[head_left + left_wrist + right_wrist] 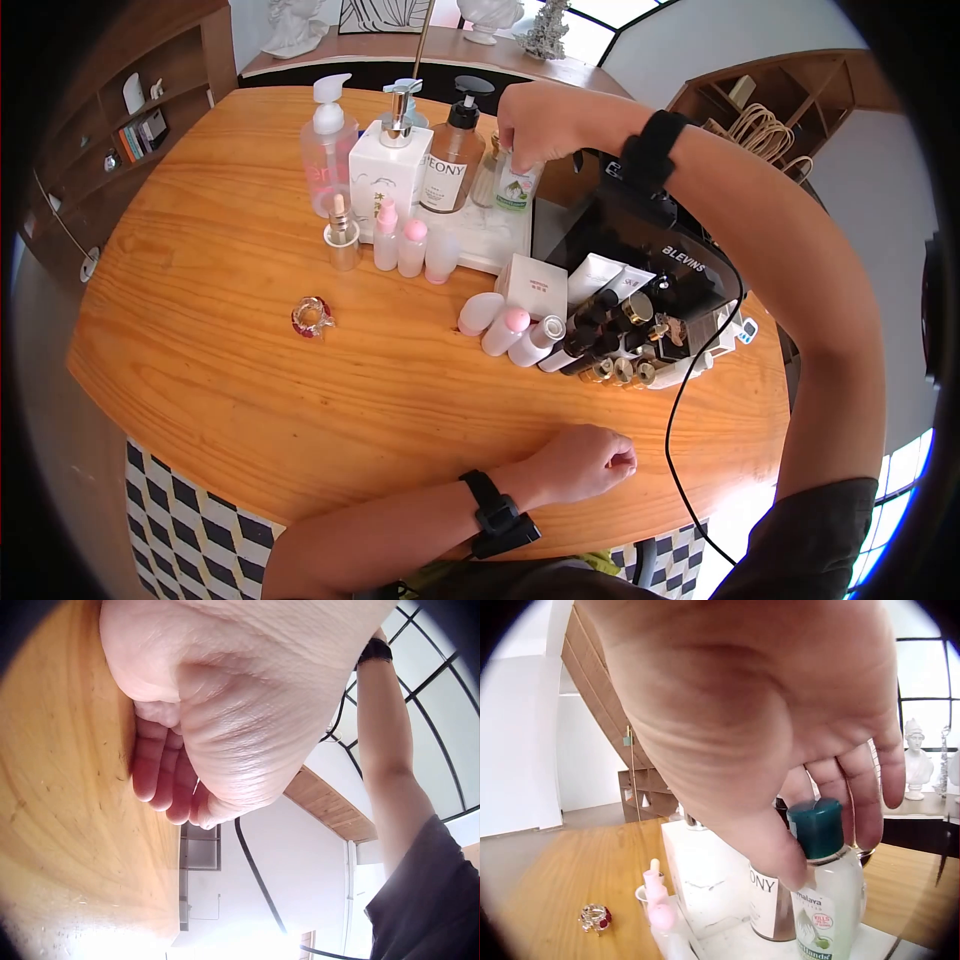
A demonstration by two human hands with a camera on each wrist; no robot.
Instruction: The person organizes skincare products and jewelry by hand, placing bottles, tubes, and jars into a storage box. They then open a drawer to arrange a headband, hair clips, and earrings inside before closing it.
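My right hand [545, 125] reaches over the far side of the table to a small clear bottle [514, 192] with a green and white label. In the right wrist view, the thumb and fingers grip the dark teal cap [817, 831] of this hand sanitizer bottle [829, 911] from above. The bottle stands upright on a white marbled tray [485, 245], beside a brown PEONY pump bottle [447, 175]. My left hand [575, 465] rests on the wood near the front edge, fingers loosely curled and holding nothing.
A white pump bottle [388, 175] and a pink one [328, 160] stand left of the sanitizer. Small travel bottles [411, 250] line the tray's front. Right of it are a black BLEVINS case [640, 240], a white box [535, 285] and several cosmetics. A jewelled ring-shaped ornament [312, 316] lies at left.
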